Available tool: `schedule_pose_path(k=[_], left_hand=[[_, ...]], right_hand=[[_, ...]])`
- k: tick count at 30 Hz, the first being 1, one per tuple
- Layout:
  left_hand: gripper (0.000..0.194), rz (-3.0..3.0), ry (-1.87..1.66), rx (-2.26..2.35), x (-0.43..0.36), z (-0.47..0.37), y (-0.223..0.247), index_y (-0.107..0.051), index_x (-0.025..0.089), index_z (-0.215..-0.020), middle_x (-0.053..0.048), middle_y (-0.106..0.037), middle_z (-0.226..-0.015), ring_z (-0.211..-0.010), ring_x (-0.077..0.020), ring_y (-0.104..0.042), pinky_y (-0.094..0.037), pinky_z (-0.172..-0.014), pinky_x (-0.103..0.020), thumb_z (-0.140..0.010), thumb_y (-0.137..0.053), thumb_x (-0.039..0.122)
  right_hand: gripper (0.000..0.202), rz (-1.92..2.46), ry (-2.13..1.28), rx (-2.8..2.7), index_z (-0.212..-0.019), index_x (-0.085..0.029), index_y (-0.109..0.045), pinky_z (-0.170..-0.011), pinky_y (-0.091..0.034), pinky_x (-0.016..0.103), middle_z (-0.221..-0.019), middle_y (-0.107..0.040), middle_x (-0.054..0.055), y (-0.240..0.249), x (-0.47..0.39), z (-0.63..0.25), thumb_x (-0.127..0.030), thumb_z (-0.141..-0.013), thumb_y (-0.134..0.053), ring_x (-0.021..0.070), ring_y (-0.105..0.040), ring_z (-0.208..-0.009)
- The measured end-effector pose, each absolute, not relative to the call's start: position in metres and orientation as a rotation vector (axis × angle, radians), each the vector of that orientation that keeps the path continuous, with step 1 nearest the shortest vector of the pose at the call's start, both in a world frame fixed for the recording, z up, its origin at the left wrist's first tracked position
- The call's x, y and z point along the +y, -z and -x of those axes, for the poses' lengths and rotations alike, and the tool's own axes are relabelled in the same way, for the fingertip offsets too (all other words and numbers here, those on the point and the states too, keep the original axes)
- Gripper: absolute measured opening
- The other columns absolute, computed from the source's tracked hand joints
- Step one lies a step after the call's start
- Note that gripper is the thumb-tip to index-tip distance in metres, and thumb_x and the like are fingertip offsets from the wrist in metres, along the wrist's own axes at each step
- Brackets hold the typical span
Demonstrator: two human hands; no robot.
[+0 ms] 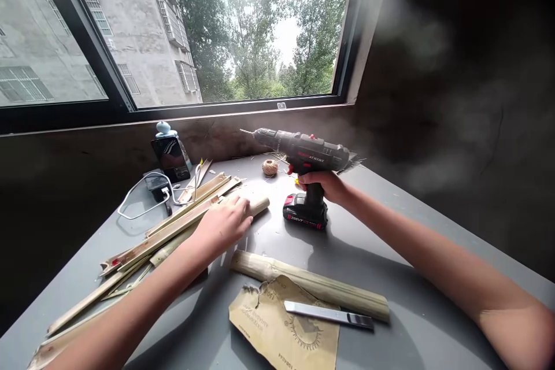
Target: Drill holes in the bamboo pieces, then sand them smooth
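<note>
My right hand point(324, 181) is wrapped round the handle of a black cordless drill point(303, 150). The drill points left with a thin bit in its chuck, and its battery base is at or just above the tabletop. My left hand point(232, 217) lies over a bamboo tube point(261, 206), fingers curled on it; the tube's end sticks out to the right. Closer to me, a second bamboo tube point(347, 292) lies across the table. Torn sandpaper point(281, 329), back side up, touches it, and a utility knife point(325, 314) rests on the sandpaper.
Split bamboo strips point(160, 231) are heaped on the left. Behind them a phone point(172, 157) leans on a pale blue stand point(163, 128), beside a charger point(155, 184) with a white cable point(125, 193). A ball of twine point(269, 167) sits at the back. The window is beyond the grey table point(411, 300).
</note>
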State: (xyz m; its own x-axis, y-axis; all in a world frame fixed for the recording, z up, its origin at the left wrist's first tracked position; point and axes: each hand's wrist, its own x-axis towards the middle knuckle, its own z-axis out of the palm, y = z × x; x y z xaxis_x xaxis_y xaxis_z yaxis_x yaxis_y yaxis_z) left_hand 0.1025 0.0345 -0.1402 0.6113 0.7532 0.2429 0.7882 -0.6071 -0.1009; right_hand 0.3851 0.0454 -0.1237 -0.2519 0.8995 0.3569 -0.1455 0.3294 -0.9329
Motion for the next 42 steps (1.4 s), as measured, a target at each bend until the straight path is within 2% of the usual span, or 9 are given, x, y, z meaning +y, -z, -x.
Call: schedule_pose_path(k=[5,9,13,18,24,27,31,37,42], left_hand=[[0.042,2.61,0.188,-1.354,0.039,-0.099,0.151,-0.056,0.015,-0.125,-0.016,-0.067,-0.117,-0.101,-0.0308,-0.066,-0.05,-0.075,-0.037,-0.09,-0.055,0.037],[0.04,2.589,0.169,-1.37,0.041,-0.096,0.156,-0.058,0.016,-0.124,-0.015,-0.068,-0.117,-0.105,-0.0309,-0.065,-0.051,-0.076,-0.036,-0.091,-0.053,0.038],[0.04,2.577,0.178,-1.35,0.04,-0.097,0.157,-0.057,0.015,-0.125,-0.015,-0.068,-0.115,-0.103,-0.0297,-0.066,-0.051,-0.079,-0.036,-0.091,-0.052,0.036],[0.04,2.596,0.267,-1.256,0.037,-0.103,0.157,-0.056,0.009,-0.125,-0.021,-0.062,-0.122,-0.108,-0.0338,-0.061,-0.049,-0.088,-0.044,-0.092,-0.051,0.031],[0.038,2.756,0.347,-0.942,0.026,-0.115,0.155,-0.054,0.018,-0.131,-0.013,-0.056,-0.133,-0.116,-0.0259,-0.055,-0.046,-0.099,-0.041,-0.095,-0.051,0.028],[0.032,2.791,0.374,-0.837,0.021,-0.118,0.158,-0.059,0.02,-0.125,-0.011,-0.058,-0.13,-0.117,-0.0259,-0.054,-0.046,-0.097,-0.042,-0.094,-0.052,0.025],[0.024,2.786,0.4,-0.809,0.022,-0.117,0.162,-0.064,0.017,-0.113,-0.013,-0.059,-0.129,-0.115,-0.0285,-0.055,-0.047,-0.093,-0.045,-0.093,-0.052,0.023],[0.019,2.782,0.415,-0.799,0.024,-0.114,0.163,-0.068,0.017,-0.1,-0.013,-0.06,-0.124,-0.112,-0.0283,-0.055,-0.047,-0.092,-0.045,-0.093,-0.051,0.023],[0.02,2.789,0.442,-0.831,0.024,-0.113,0.165,-0.069,0.019,-0.099,-0.012,-0.059,-0.127,-0.114,-0.0273,-0.054,-0.046,-0.094,-0.045,-0.094,-0.05,0.024]], right_hand=[[0.024,0.739,-1.182,-1.507,-0.09,-0.016,-0.067,-0.055,-0.037,0.028,-0.078,-0.061,0.0,0.124,0.044,-0.383,-0.019,-0.066,-0.066,0.0111,-0.049,-0.055],[0.02,0.752,-1.184,-1.539,-0.086,-0.016,-0.067,-0.054,-0.036,0.027,-0.076,-0.059,-0.001,0.122,0.042,-0.382,-0.019,-0.066,-0.067,0.0102,-0.049,-0.054],[0.02,0.769,-1.187,-1.566,-0.089,-0.016,-0.067,-0.055,-0.036,0.029,-0.062,-0.055,-0.002,0.122,0.041,-0.382,-0.02,-0.069,-0.066,0.0137,-0.049,-0.055],[0.021,0.764,-1.169,-1.553,-0.086,-0.016,-0.065,-0.054,-0.036,0.029,-0.074,-0.058,0.0,0.122,0.04,-0.381,-0.021,-0.066,-0.066,0.0114,-0.046,-0.053],[0.022,0.789,-1.099,-1.592,-0.09,-0.017,-0.068,-0.055,-0.037,0.031,-0.068,-0.059,-0.001,0.122,0.041,-0.379,-0.031,-0.072,-0.07,0.0131,-0.047,-0.051],[0.022,0.802,-1.057,-1.599,-0.089,-0.017,-0.069,-0.057,-0.039,0.032,-0.062,-0.058,-0.002,0.123,0.041,-0.379,-0.034,-0.075,-0.068,0.0133,-0.047,-0.049],[0.023,0.822,-1.039,-1.593,-0.088,-0.018,-0.068,-0.058,-0.042,0.033,-0.071,-0.065,0.0,0.123,0.039,-0.379,-0.036,-0.073,-0.07,0.0132,-0.049,-0.048],[0.035,0.916,-0.91,-1.508,-0.074,-0.019,-0.063,-0.05,-0.04,0.032,-0.049,-0.056,-0.001,0.134,0.035,-0.377,-0.053,-0.082,-0.067,0.0156,-0.05,-0.044],[0.041,0.921,-0.813,-1.433,-0.093,-0.021,-0.063,-0.042,-0.038,0.031,-0.077,-0.07,0.003,0.14,0.036,-0.372,-0.061,-0.082,-0.065,0.0148,-0.054,-0.042]])
